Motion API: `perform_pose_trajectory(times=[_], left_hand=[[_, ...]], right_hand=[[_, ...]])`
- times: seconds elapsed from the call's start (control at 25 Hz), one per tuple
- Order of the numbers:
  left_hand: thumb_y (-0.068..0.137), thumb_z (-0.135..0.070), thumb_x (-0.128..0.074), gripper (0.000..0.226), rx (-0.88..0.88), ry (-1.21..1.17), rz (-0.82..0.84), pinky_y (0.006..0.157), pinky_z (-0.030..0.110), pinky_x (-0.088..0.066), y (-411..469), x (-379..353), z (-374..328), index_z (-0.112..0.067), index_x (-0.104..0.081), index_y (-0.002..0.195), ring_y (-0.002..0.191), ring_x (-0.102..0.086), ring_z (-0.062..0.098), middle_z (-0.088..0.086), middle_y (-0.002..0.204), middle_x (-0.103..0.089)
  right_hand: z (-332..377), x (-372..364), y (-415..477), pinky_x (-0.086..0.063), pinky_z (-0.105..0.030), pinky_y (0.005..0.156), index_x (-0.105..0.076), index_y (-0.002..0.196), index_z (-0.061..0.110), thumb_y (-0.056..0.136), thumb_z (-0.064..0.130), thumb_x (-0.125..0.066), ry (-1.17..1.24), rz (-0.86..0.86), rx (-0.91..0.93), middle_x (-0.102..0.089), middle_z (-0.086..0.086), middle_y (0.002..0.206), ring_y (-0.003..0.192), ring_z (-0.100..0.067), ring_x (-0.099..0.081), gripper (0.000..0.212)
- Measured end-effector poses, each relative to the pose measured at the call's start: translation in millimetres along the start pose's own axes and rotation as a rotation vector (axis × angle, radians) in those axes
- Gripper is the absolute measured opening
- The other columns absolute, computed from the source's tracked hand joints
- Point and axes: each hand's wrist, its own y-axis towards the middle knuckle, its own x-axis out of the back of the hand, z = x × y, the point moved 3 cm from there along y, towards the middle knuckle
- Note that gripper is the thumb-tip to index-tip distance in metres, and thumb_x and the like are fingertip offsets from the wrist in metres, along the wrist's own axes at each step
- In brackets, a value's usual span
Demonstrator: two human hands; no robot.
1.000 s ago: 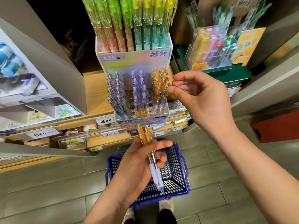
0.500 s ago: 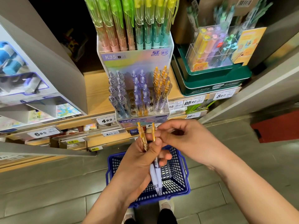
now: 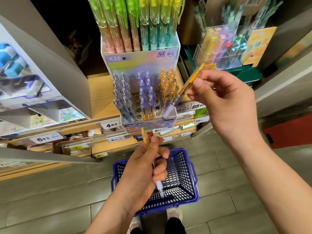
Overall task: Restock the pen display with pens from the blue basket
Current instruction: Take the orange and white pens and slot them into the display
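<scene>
Two hands: right hand (image 3: 224, 105) pinches tilted pen (image 3: 194, 76), tip at pen display (image 3: 141, 65); standing orange pens (image 3: 167, 86) just left of fingertips (image 3: 198, 81); left hand (image 3: 143, 169) grips second pen (image 3: 145, 136) over blue basket (image 3: 190, 166).

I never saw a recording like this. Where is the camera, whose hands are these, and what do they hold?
There is no machine here: these are one person's two bare hands. The single picture comes from a camera worn on the head. It looks forward and down, so the arms enter from below. The right hand pinches an orange pen, slanted, with its tip near the front of the display on the wooden shelf. The left hand grips a second pen, also orange. The blue basket stands on the floor, by the person's shoes.
</scene>
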Motion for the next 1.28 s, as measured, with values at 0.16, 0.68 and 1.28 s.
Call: perform_pose_trajectory(times=[0.16, 0.68, 1.28], left_hand=[[0.096, -0.034, -0.059, 0.029, 0.041, -0.08, 0.056, 0.045, 0.023, -0.017, 2, -1, -2, -0.021, -0.039, 0.111, 0.047, -0.028, 0.01, 0.006, 0.073, -0.05], [0.097, -0.013, -0.053, 0.006, -0.045, -0.084, 0.03, 0.055, 0.027, -0.041, -4, -7, -2, -0.011, -0.057, 0.1, 0.063, -0.05, 0.019, 0.01, 0.083, -0.057], [0.09, -0.026, -0.064, 0.029, -0.156, 0.14, 0.048, 0.073, 0.031, -0.047, -2, -15, -9, -0.009, -0.064, 0.115, 0.077, -0.061, 0.017, 0.005, 0.094, -0.071]], right_hand=[[5, -4, 2, -0.061, -0.033, 0.08, -0.069, 0.104, 0.014, 0.093, 0.01, -0.07, -0.127, -0.024, 0.125, -0.072, 0.004, 0.085, 0.081, -0.014, -0.072, 0.011], [-1, -26, -6, -0.052, -0.009, 0.077, -0.077, 0.101, 0.018, 0.083, 0.023, -0.082, -0.482, 0.105, 0.246, -0.072, 0.009, 0.085, 0.081, -0.005, -0.068, 0.019], [-18, -14, -44, -0.058, -0.02, 0.079, -0.076, 0.099, 0.015, 0.086, 0.012, -0.077, -0.114, 0.439, -0.369, -0.078, 0.0, 0.085, 0.077, -0.01, -0.075, 0.013]])
